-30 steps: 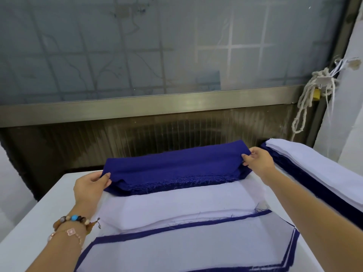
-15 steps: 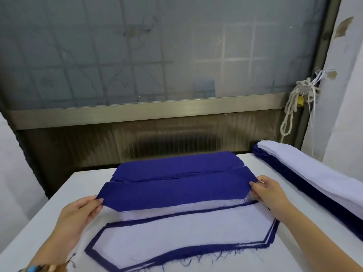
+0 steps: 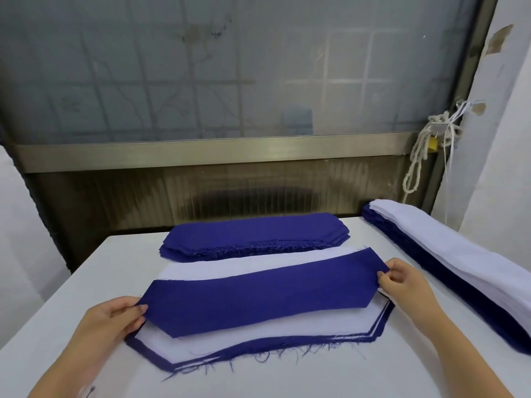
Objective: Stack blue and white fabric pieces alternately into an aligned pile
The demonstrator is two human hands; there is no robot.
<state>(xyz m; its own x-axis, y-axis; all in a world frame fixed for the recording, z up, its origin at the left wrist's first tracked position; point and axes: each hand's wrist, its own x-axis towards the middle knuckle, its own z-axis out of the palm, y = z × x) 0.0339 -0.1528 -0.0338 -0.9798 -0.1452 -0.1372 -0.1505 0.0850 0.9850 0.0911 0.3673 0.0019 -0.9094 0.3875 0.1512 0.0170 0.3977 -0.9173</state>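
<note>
A single blue fabric piece (image 3: 258,297) with pointed ends is stretched above the near pile. My left hand (image 3: 115,320) pinches its left tip and my right hand (image 3: 402,278) pinches its right tip. Below it lies the alternating pile (image 3: 258,344), white on top with blue edges and frayed threads showing along the front. Behind that, a stack of white pieces (image 3: 230,265) shows as a strip. Farther back sits the stack of blue pieces (image 3: 253,234).
The white table (image 3: 86,282) carries everything. A long stack of white-over-blue fabric (image 3: 459,262) runs along the right edge. A frosted window with a metal sill (image 3: 201,153) stands behind the table. A rope (image 3: 422,156) hangs at the right.
Both hands have drawn the blue piece off the far blue stack toward me. It now hangs over the near pile, and the white stack behind it is uncovered.
</note>
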